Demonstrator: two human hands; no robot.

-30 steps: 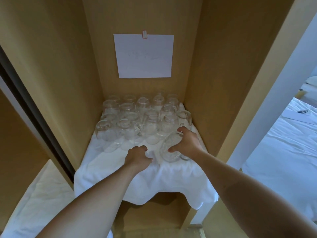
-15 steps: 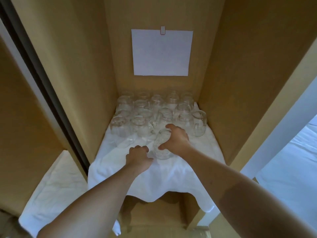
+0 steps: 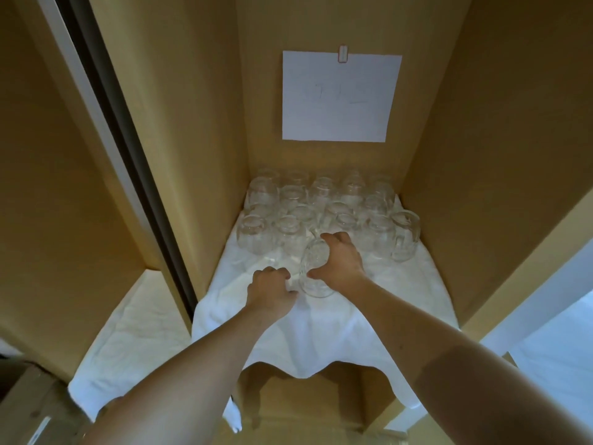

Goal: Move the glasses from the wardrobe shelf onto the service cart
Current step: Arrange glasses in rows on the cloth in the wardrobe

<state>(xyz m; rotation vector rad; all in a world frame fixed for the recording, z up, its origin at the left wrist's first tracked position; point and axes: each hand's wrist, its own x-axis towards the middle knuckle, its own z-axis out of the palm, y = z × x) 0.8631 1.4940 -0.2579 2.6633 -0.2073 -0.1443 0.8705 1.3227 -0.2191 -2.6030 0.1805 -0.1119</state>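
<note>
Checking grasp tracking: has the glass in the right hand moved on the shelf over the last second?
Yes. The glass held by the right hand went leftward, from near the right wall toward the left hand, which rests on the white cloth.

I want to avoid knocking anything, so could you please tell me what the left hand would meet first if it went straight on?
Probably the front-row glasses just beyond the left hand, though depth is unclear.
</note>
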